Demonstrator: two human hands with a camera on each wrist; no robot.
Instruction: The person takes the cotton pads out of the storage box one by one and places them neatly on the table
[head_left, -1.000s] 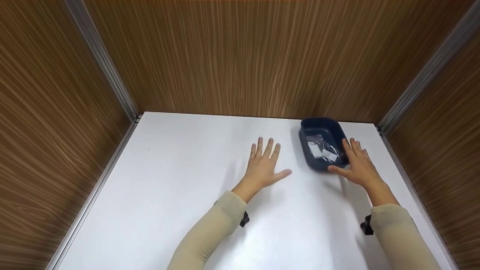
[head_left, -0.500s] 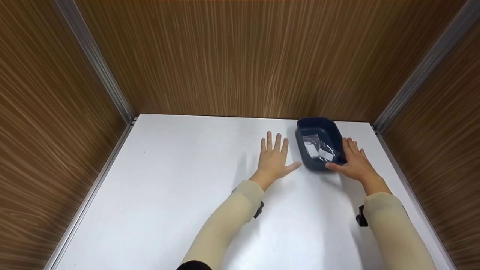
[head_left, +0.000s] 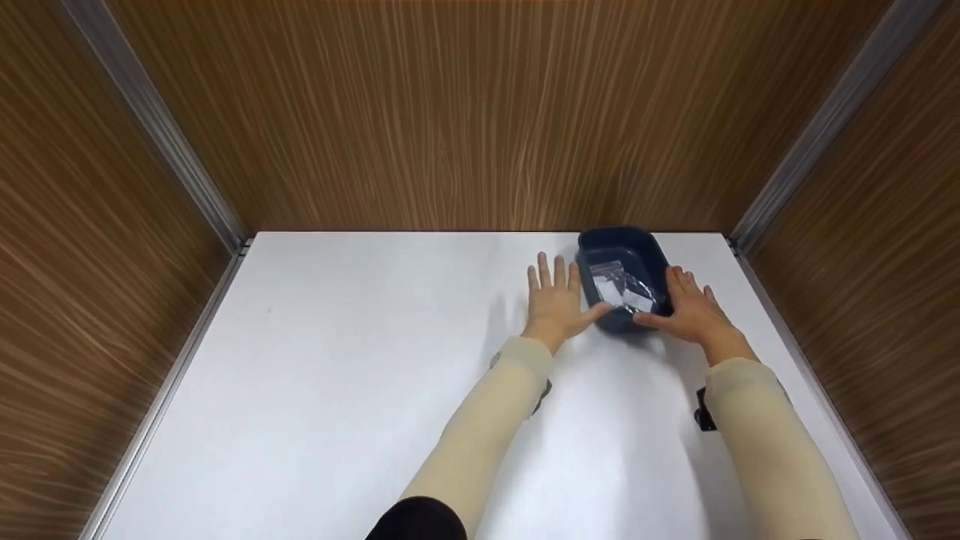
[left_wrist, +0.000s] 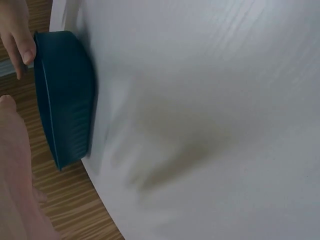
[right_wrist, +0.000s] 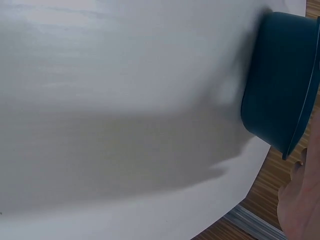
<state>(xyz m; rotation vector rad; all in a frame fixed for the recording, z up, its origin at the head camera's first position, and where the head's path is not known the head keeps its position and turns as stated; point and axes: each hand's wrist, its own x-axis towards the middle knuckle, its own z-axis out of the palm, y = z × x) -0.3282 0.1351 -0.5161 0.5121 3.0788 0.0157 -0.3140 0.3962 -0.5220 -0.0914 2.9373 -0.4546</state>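
Note:
A dark blue plastic basin (head_left: 626, 238) stands at the back right of the white table, against the rear panel. Inside it lie clear zip bags (head_left: 621, 289) with white pieces in them. My left hand (head_left: 556, 306) is spread just left of the basin, its thumb overlapping the near left rim in the head view. At the near right corner my right hand (head_left: 694, 311) is spread, with fingers along the right rim and thumb over the front edge. From the left wrist view, the basin's side (left_wrist: 67, 95) sits flat on the table, the left hand beside it.
Brown wood-grain panels (head_left: 420, 112) enclose the table (head_left: 360, 360) at the back and both sides. Grey metal strips (head_left: 157, 112) run along the corners and side edges. A small black wrist device (head_left: 703, 411) shows at the right sleeve.
My left hand has moved right and forward, up to the basin. The right hand has come closer round its near right corner. The head view has shifted slightly.

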